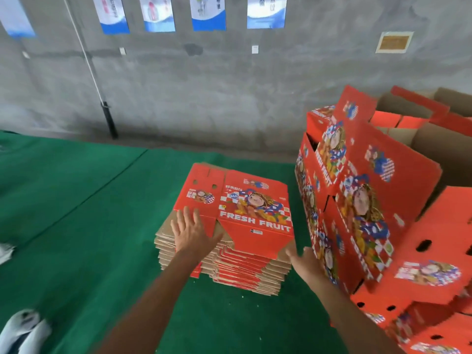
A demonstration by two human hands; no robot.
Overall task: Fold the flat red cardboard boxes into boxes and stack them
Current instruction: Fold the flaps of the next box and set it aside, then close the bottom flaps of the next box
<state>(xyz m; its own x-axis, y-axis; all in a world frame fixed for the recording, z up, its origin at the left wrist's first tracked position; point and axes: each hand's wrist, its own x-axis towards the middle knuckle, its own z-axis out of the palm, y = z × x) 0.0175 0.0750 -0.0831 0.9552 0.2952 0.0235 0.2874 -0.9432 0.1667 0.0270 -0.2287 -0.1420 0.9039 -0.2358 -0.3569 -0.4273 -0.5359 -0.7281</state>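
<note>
A pile of flat red cardboard boxes (245, 267) lies on the green floor mat in front of me. The top flat box (245, 208) shows a cartoon print and the words FRESH FRUIT. My left hand (190, 232) lies flat with spread fingers on the near left corner of that top sheet. My right hand (305, 264) is at the near right corner of the pile, fingers reaching to the edge; its grip is blurred. To the right stand folded red boxes (362, 205) stacked on one another, some with open flaps.
Green mat (76, 213) covers the floor to the left and front. A grey concrete wall (204, 85) with posters runs behind. A dark pole (109, 118) leans at the wall. Shoes (23, 330) show at bottom left. Open brown box interiors (421, 139) sit at far right.
</note>
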